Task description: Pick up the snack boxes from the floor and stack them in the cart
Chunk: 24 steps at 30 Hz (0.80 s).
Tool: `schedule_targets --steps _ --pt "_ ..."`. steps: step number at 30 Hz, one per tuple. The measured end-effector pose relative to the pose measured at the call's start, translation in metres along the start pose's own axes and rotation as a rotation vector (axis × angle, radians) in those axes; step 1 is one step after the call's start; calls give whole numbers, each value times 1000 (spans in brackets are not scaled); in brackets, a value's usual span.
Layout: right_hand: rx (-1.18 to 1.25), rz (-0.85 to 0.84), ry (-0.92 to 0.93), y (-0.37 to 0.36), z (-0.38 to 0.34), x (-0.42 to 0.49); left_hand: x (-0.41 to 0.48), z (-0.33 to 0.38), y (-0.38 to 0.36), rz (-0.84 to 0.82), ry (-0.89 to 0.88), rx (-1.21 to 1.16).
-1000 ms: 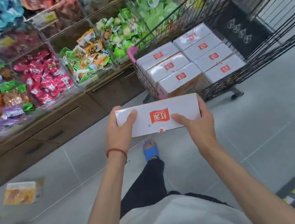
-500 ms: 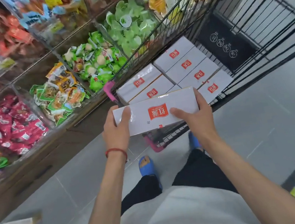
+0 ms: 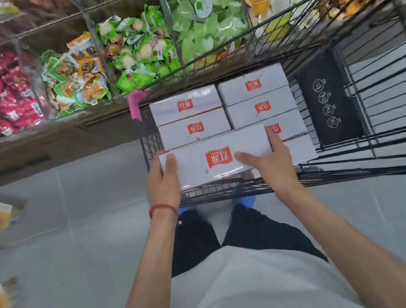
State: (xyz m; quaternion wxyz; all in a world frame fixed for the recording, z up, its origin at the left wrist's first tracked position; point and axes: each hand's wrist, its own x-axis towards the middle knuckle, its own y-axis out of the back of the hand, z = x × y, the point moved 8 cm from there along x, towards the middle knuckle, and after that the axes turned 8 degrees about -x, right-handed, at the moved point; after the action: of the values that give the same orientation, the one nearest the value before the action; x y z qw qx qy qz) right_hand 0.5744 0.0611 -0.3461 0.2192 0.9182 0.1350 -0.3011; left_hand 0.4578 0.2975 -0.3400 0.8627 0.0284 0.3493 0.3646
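- Forward came the snack box (image 3: 219, 159), now over the near end of the cart (image 3: 217, 193).
- Left grip (image 3: 162, 185) and right grip (image 3: 272, 166) clasp its short ends; its long axis runs left-right, like the stacked boxes (image 3: 193, 129) beyond.

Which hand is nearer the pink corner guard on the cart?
Left. The left hand grips the snack box at the end below the pink corner guard; the right hand grips the far end.

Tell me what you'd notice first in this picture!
A white box with a red label is in the middle, gripped by the left hand and right hand over the black wire cart. Inside the cart lie matching stacked boxes, and bright green snack packets pile up behind it.
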Motion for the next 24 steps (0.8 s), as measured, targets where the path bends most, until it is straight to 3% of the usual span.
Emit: schedule_targets --steps 15,24 --pt "-111 -116 -249 -22 58 28 29 -53 -15 29 132 180" --pt "-223 -152 -270 -38 84 56 45 -82 -31 -39 275 183"
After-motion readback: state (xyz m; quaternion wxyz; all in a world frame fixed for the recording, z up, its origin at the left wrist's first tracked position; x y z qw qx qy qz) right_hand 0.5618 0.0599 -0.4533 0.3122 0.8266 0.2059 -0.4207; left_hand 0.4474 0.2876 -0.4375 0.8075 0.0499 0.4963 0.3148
